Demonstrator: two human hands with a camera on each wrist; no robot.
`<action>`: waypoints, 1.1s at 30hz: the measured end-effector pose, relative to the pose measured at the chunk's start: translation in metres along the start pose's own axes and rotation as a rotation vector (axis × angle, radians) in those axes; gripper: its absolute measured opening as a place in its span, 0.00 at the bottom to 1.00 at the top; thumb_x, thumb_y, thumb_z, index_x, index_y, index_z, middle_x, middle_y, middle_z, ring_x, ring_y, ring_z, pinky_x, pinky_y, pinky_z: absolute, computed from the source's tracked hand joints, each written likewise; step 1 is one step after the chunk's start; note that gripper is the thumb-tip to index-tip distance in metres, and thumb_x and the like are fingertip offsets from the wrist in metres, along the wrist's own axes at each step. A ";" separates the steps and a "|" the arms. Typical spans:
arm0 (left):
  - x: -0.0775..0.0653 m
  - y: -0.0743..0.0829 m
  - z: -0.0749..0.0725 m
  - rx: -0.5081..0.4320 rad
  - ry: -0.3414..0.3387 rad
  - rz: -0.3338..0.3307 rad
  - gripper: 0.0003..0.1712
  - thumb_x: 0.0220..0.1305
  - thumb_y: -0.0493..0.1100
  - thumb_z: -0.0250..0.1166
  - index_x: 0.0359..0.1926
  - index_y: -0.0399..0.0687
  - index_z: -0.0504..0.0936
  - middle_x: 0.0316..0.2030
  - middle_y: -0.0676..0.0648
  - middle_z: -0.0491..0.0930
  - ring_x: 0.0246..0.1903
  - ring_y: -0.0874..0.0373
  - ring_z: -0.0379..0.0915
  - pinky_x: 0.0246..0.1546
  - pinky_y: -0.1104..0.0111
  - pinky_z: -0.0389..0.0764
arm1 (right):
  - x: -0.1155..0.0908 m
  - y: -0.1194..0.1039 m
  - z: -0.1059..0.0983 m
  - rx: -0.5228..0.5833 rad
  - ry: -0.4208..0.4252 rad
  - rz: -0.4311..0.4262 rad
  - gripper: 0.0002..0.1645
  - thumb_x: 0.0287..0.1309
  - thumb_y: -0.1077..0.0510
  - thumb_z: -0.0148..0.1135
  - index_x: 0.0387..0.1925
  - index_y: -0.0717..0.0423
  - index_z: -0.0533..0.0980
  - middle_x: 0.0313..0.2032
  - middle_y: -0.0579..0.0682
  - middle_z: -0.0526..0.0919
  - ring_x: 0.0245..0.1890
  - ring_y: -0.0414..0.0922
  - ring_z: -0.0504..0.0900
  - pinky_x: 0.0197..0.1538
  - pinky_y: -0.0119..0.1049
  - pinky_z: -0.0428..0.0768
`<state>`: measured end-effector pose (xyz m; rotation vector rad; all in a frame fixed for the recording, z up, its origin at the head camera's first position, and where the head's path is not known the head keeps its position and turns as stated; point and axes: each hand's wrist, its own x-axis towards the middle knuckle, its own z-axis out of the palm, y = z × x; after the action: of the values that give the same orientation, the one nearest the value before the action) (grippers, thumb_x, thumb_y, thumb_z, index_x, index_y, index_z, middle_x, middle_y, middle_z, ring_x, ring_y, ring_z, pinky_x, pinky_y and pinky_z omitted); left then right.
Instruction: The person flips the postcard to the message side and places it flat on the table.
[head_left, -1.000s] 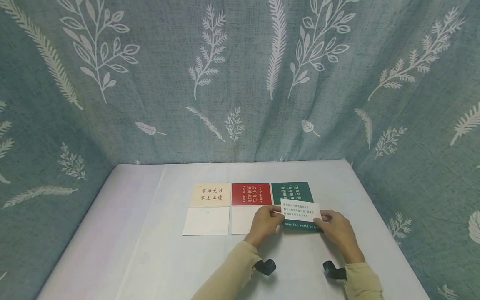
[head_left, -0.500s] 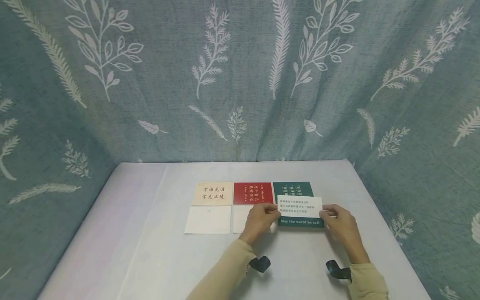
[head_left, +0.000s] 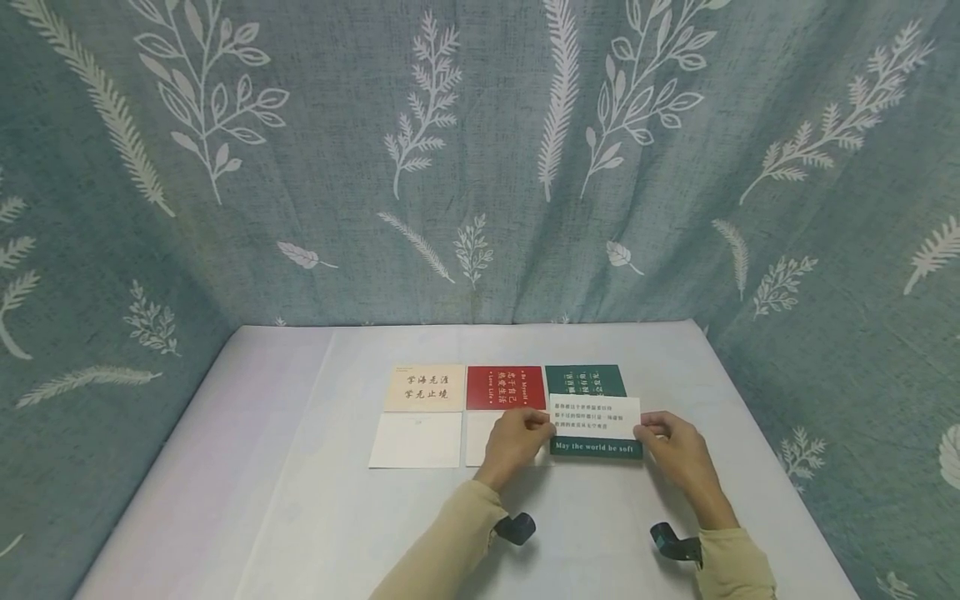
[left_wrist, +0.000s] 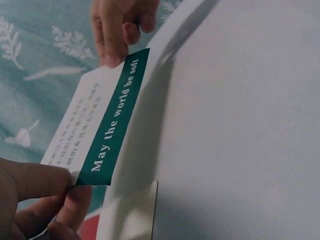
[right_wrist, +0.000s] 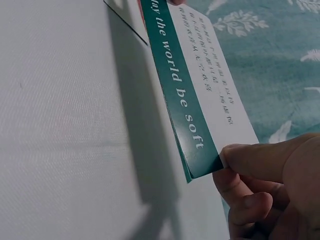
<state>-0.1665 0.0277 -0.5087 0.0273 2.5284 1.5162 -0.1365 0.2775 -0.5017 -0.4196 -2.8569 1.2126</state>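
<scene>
A white card with a green lower band (head_left: 596, 427), printed "May the world be soft", is raised off the table. My left hand (head_left: 514, 446) pinches its left end, and my right hand (head_left: 681, 457) its right end. In the right wrist view the green band (right_wrist: 181, 102) shows a second thin green layer at its edge; I cannot tell if it is a fold or another card. The card partly covers a dark green card (head_left: 585, 379) lying behind it. To the left lie a red card (head_left: 504, 387) and a cream card (head_left: 427, 388), both with writing.
In front of the cream card lies a white card (head_left: 415, 440). Another white card (head_left: 477, 435) lies before the red one, partly hidden by my left hand. The white tabletop (head_left: 315, 500) is bordered by a leaf-patterned green curtain (head_left: 495, 167).
The held card has shifted slightly left with both hands. It was angled, its left end partly covered by my left hand; now its front faces me more fully and its whole text shows.
</scene>
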 end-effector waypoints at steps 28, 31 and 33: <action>0.006 -0.002 -0.011 -0.030 0.019 0.090 0.11 0.64 0.44 0.67 0.45 0.49 0.89 0.37 0.53 0.85 0.43 0.55 0.79 0.50 0.56 0.76 | -0.001 0.002 -0.002 0.170 -0.056 -0.092 0.23 0.69 0.43 0.61 0.54 0.55 0.78 0.46 0.53 0.87 0.42 0.47 0.83 0.37 0.36 0.76; 0.007 -0.003 -0.011 -0.031 0.017 0.099 0.11 0.64 0.43 0.66 0.45 0.50 0.89 0.38 0.53 0.85 0.43 0.55 0.78 0.50 0.56 0.75 | -0.002 0.003 -0.003 0.195 -0.058 -0.105 0.20 0.70 0.49 0.62 0.55 0.57 0.78 0.49 0.57 0.86 0.42 0.49 0.83 0.32 0.34 0.76; 0.007 -0.003 -0.011 -0.031 0.012 0.105 0.11 0.65 0.42 0.66 0.46 0.50 0.89 0.38 0.53 0.85 0.43 0.56 0.77 0.49 0.57 0.75 | -0.002 0.004 -0.004 0.204 -0.060 -0.109 0.18 0.70 0.53 0.61 0.56 0.57 0.78 0.51 0.59 0.84 0.41 0.50 0.83 0.27 0.33 0.74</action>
<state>-0.1753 0.0172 -0.5072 0.1495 2.5486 1.5985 -0.1333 0.2826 -0.5019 -0.2229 -2.7235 1.4993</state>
